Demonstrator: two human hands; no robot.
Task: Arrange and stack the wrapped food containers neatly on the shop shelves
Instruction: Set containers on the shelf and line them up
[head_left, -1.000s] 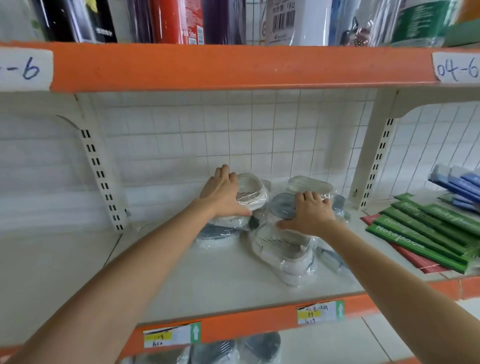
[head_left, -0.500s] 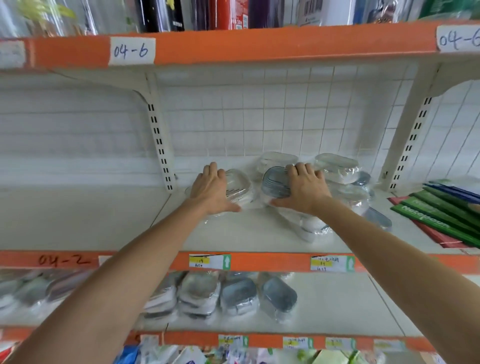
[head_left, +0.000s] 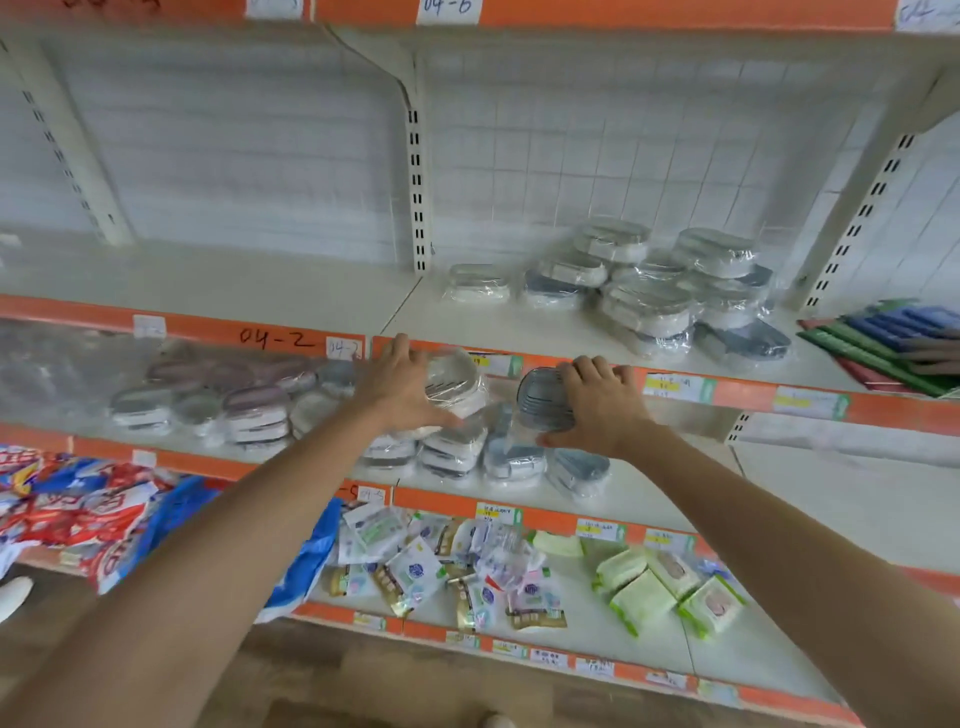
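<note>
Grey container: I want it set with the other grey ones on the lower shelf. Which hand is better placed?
Right. The right hand already holds the grey container, just above the grey ones on the lower shelf. The left hand holds a white container.

Left hand (head_left: 402, 387) around pale wrapped container (head_left: 454, 376), right hand (head_left: 597, 405) around grey container (head_left: 543, 397), before orange-edged shelves (head_left: 748, 395).

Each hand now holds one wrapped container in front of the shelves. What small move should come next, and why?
Probably lower both onto the shelf below. The left hand grips a white plastic-wrapped container and the right hand a grey plastic-wrapped container, both in front of its row of wrapped containers, with bare shelf to the right.
</note>
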